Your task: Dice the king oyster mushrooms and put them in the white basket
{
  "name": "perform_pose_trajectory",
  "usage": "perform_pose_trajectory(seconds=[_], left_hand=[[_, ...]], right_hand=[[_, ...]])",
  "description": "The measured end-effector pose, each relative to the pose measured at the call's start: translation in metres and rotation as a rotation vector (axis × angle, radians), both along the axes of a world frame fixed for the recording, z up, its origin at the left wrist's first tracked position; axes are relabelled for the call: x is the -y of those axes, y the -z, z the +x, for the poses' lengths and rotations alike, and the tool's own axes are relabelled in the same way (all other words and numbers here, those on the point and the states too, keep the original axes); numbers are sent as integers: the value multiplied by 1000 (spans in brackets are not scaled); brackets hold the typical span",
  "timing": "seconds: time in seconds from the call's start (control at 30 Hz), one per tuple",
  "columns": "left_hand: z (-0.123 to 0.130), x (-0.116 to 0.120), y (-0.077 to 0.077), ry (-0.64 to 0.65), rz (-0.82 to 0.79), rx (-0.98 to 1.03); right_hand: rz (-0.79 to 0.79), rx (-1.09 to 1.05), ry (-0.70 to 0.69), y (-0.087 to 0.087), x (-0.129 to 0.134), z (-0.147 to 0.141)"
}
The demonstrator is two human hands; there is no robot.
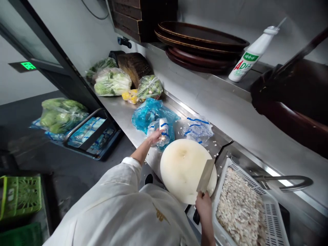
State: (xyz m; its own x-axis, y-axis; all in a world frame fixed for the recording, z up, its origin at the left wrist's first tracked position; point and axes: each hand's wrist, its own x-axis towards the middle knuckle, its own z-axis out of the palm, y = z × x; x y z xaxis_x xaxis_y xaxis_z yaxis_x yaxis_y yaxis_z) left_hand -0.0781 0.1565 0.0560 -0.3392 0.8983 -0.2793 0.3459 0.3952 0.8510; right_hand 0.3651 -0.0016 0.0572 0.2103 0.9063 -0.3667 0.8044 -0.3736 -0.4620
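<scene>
My left hand [155, 136] is closed on a clear plastic pack with blue print [164, 125]; white, rounded pieces show inside it. The pack lies at the edge of a crumpled blue plastic bag [143, 114] on the steel counter. In my right hand [204, 205] is the handle of a cleaver [206, 175]. Its broad blade is over the right side of a round, pale chopping board [180, 171]. Crumpled clear wrappers with blue stripes [197, 130] lie just behind the board. Small white bits are scattered near them.
A white perforated basket [273, 212] of chopped pale pieces [238, 205] stands right of the board, beside a metal tap [294, 181]. Bagged cabbage [112, 82] and greens [150, 87] sit farther along the counter. Stacked trays [202, 37] and a white bottle [252, 56] occupy the shelf. A loaded trolley [89, 136] stands left.
</scene>
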Motion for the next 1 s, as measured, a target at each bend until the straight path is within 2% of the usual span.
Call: perform_pose_trajectory(seconds=[0.2,0.37,0.47,0.6,0.73,0.87,0.93,1.0], left_hand=[[5,-14,-46,37,-87,-373],[21,-15,-100,81,-112,-647],[26,5,-130,89,-88,-820],[36,50,-154,94,11,-986],[45,78,-172,119,155,-851],[37,71,-191,66,382,-515],[38,60,-187,-12,488,-256],[53,51,-166,-77,529,7]], right_hand=[[-114,-72,-66,-5,-8,14],[-51,-70,-129,-7,-9,23],[-5,-62,-135,-6,-7,21],[-8,-54,-113,-4,-3,17],[-44,-92,-99,-3,-3,18],[-50,-123,-89,-7,-10,21],[-55,-144,-80,-11,-11,20],[-61,-176,-59,-17,-6,15]])
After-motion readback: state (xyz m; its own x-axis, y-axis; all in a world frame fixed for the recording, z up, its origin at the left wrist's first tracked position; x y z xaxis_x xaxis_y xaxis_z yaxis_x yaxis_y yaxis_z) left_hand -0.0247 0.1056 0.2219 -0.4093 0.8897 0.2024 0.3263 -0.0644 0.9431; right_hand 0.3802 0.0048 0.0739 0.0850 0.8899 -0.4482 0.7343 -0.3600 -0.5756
